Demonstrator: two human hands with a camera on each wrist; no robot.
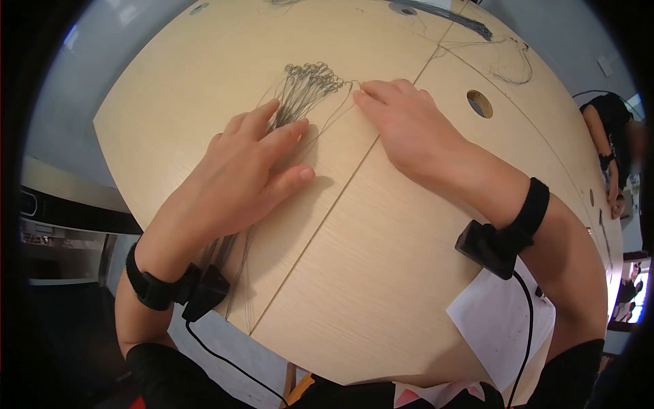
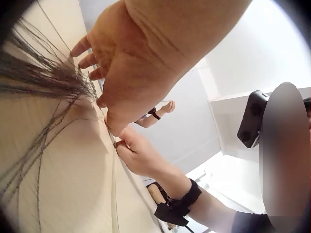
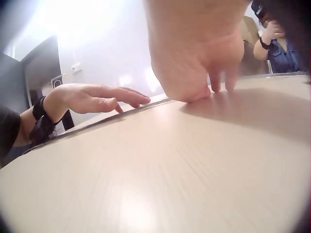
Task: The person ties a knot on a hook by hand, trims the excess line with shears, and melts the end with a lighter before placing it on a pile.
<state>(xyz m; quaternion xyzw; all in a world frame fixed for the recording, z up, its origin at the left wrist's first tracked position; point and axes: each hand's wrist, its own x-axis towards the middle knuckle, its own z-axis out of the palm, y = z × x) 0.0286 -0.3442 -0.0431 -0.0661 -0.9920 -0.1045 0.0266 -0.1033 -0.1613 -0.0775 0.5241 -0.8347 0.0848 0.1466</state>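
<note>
A bundle of thin grey wires with looped ends (image 1: 315,76) lies along the left part of the wooden table, and its loose strands fan out in the left wrist view (image 2: 39,77). Across the bundle rests my left hand (image 1: 238,174), fingers spread and fairly straight, hiding its middle. One strand (image 1: 332,117) stands apart on the right side. My right hand (image 1: 409,119) pinches the looped tip of that strand between thumb and forefinger, low over the tabletop. In the right wrist view the same hand (image 3: 194,63) covers its own fingertips, with the left hand (image 3: 92,101) beyond.
A sheet of white paper (image 1: 501,320) lies under my right forearm. Round holes pierce the tabletop, one (image 1: 479,103) right of my right hand. Another dark wire bundle (image 1: 449,19) lies at the far edge. A person (image 1: 610,136) sits at the right side.
</note>
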